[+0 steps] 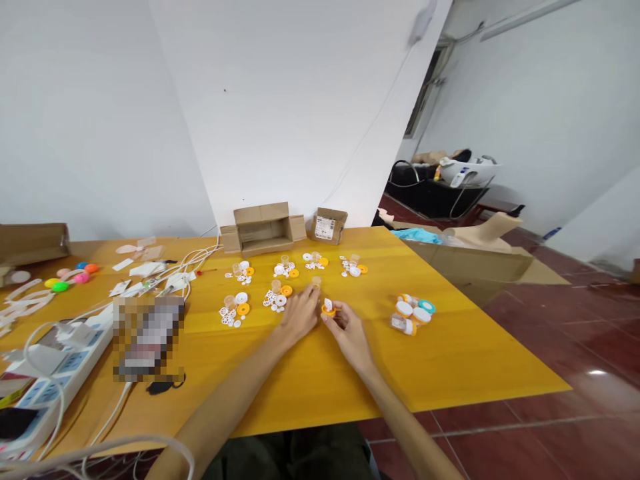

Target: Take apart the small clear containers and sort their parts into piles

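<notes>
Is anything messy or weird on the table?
Yes! The white cables on the left cross in a messy tangle. A blocky blur beside the power strip looks odd, because it hides what's there. The little white and orange parts lie in groups, so they don't look spilled.

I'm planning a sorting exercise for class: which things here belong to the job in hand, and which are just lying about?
Likely the job's:
orange cap, in the right hand
clear cups
white discs
capped jars

Likely just lying about:
power strip
coloured balls
white cables
</notes>
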Tool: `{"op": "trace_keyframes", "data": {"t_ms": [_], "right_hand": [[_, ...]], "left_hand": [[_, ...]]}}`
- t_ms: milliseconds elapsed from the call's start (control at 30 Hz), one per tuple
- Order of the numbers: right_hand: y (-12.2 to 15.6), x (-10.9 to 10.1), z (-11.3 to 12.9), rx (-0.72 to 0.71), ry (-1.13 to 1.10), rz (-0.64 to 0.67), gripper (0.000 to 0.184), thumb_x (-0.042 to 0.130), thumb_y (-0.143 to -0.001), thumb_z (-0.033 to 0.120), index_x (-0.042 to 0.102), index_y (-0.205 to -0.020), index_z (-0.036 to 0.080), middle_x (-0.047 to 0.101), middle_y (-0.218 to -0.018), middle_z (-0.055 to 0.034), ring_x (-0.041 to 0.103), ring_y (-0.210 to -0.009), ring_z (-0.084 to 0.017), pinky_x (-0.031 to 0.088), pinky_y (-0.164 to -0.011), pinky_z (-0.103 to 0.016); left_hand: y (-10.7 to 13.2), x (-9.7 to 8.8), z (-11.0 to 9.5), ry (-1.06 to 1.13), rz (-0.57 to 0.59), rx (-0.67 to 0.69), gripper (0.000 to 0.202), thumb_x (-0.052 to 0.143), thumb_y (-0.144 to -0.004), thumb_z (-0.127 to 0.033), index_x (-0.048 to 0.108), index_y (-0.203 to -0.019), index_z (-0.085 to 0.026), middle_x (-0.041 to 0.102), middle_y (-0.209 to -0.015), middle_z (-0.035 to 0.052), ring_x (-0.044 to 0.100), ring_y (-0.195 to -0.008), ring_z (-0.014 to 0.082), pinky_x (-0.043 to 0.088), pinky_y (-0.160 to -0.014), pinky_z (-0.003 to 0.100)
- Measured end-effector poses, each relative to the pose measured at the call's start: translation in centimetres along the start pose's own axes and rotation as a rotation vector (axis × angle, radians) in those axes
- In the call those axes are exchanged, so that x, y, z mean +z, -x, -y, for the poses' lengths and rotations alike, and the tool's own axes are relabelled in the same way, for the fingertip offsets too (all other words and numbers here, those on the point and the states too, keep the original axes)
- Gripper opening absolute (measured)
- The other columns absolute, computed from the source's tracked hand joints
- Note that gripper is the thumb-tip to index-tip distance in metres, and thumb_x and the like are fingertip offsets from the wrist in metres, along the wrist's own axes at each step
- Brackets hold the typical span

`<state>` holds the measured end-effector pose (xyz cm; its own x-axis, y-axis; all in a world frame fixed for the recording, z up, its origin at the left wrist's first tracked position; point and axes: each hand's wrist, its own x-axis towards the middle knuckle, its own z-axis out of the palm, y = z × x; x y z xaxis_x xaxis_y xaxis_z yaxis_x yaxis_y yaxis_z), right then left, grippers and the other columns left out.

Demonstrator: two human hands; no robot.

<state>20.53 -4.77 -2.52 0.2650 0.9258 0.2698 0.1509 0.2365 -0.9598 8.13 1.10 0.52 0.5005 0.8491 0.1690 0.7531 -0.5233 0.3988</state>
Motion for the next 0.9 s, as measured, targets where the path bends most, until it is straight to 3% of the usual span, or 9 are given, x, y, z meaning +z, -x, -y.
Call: {"op": "trace_keyframes", "data": {"t_ms": [100,267,400,533,700,900], "right_hand": [[0.0,0.0,-0.1,-0.033,0.035,0.004,0.036,0.065,-0.077,0.053,0.066,-0.092,0.020,0.072,-0.089,-0.0070,0.067,-0.078,-0.023,0.056,-0.072,-0.036],[0.4,0.0,0.1,-0.143,0.189,0.098,0.020,0.060,-0.082,0.038,0.067,-0.093,0.023,0.070,-0.089,-0.0057,0.066,-0.079,-0.023,0.056,-0.074,-0.036],[0.9,0.1,0.2,-0.233,0.290,0.180,0.021,0.054,-0.083,0.024,0.065,-0.102,0.026,0.069,-0.096,-0.0055,0.065,-0.087,-0.024,0.055,-0.082,-0.038],[1.2,0.2,0.3,-0.306,0.374,0.230,0.024,0.051,-0.083,0.016,0.063,-0.101,0.026,0.066,-0.096,-0.0058,0.064,-0.087,-0.023,0.055,-0.080,-0.037],[1.2,0.0,0.4,-0.341,0.428,0.239,0.028,0.051,-0.084,0.012,0.064,-0.104,0.026,0.065,-0.095,-0.0057,0.064,-0.086,-0.023,0.056,-0.078,-0.036],[1.3,0.0,-0.5,-0.349,0.429,0.232,0.034,0.051,-0.088,0.016,0.065,-0.117,0.028,0.070,-0.108,-0.0081,0.067,-0.100,-0.026,0.056,-0.090,-0.042]], "left_hand": [[1.3,-0.2,0.3,0.201,-0.059,0.032,0.027,0.038,-0.097,-0.016,0.062,-0.109,-0.023,0.067,-0.109,0.0073,0.066,-0.097,0.0227,0.049,-0.085,0.032],[3.5,-0.7,1.1,0.494,-0.113,0.079,0.023,0.040,-0.099,-0.030,0.060,-0.110,-0.023,0.069,-0.106,0.0039,0.064,-0.097,0.0186,0.049,-0.091,0.031],[4.3,-1.0,1.4,0.491,-0.080,0.045,0.011,0.052,-0.092,-0.029,0.060,-0.094,-0.022,0.067,-0.088,0.0007,0.061,-0.078,0.0165,0.050,-0.080,0.029],[4.3,-1.1,1.5,0.500,-0.068,0.048,0.008,0.053,-0.089,-0.025,0.060,-0.087,-0.022,0.063,-0.079,-0.0013,0.057,-0.071,0.0151,0.048,-0.073,0.028],[4.3,-1.2,1.7,0.505,-0.032,0.097,0.013,0.050,-0.090,-0.023,0.062,-0.086,-0.021,0.065,-0.083,0.0007,0.058,-0.075,0.0163,0.048,-0.076,0.028],[4.4,-1.4,1.8,0.511,-0.020,0.155,0.017,0.048,-0.092,-0.024,0.062,-0.084,-0.020,0.063,-0.087,0.0032,0.056,-0.078,0.0176,0.047,-0.078,0.029]]}}
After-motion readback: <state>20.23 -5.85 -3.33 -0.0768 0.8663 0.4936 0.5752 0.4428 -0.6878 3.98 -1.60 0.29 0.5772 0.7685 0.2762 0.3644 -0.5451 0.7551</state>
